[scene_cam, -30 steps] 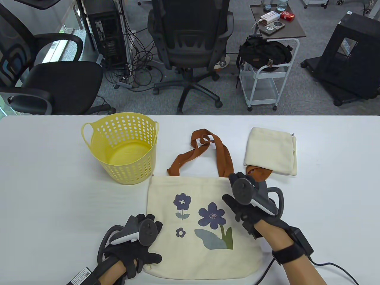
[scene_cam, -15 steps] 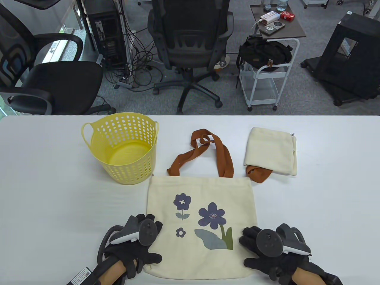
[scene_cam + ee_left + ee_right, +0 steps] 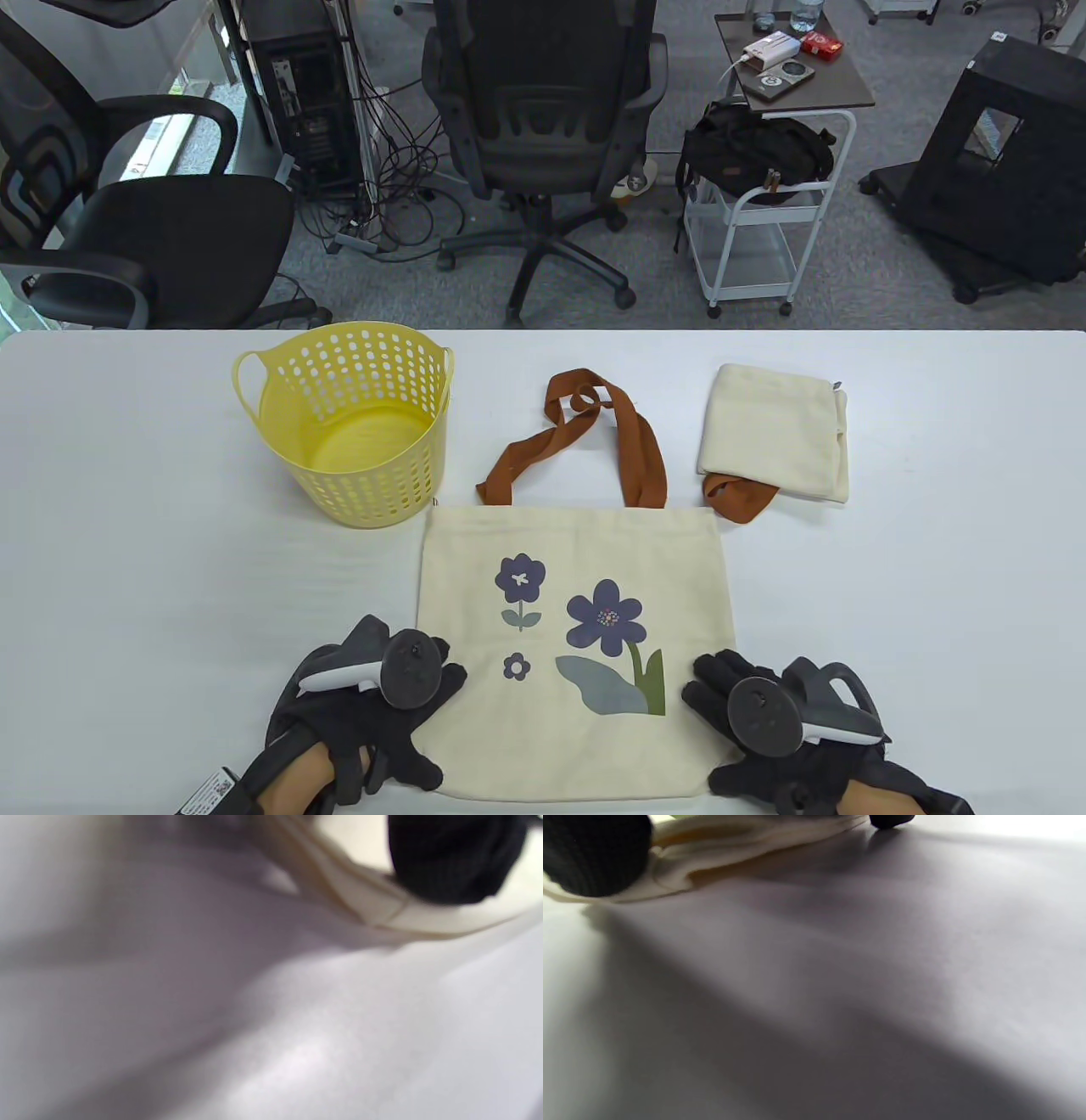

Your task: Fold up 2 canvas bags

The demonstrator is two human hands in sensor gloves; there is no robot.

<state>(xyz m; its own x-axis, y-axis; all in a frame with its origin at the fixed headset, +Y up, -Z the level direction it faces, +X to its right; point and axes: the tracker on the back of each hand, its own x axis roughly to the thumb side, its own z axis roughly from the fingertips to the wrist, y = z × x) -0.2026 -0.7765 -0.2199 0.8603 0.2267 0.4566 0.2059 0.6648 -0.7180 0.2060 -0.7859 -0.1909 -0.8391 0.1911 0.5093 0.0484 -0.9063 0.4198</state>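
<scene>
A cream canvas bag [image 3: 577, 577] with purple flowers lies flat at the table's front centre. Its brown handles [image 3: 636, 450] stretch away from me. My left hand [image 3: 416, 730] is at the bag's near left corner. In the left wrist view a gloved fingertip [image 3: 454, 857] sits on top of the raised cloth edge [image 3: 373, 908]. My right hand [image 3: 721, 730] is at the near right corner. In the right wrist view a fingertip [image 3: 594, 853] presses on the slightly lifted cloth [image 3: 734, 836]. A second cream bag [image 3: 772, 433] lies folded at the back right.
A yellow perforated basket [image 3: 373, 492] stands at the back left, close to the flat bag's far left corner. The white table [image 3: 127, 552] runs wide on both sides. Office chairs and a cart stand beyond the far edge.
My right hand came back from the bag's far right corner to its near right corner. My left hand slid slightly toward me along the near left corner.
</scene>
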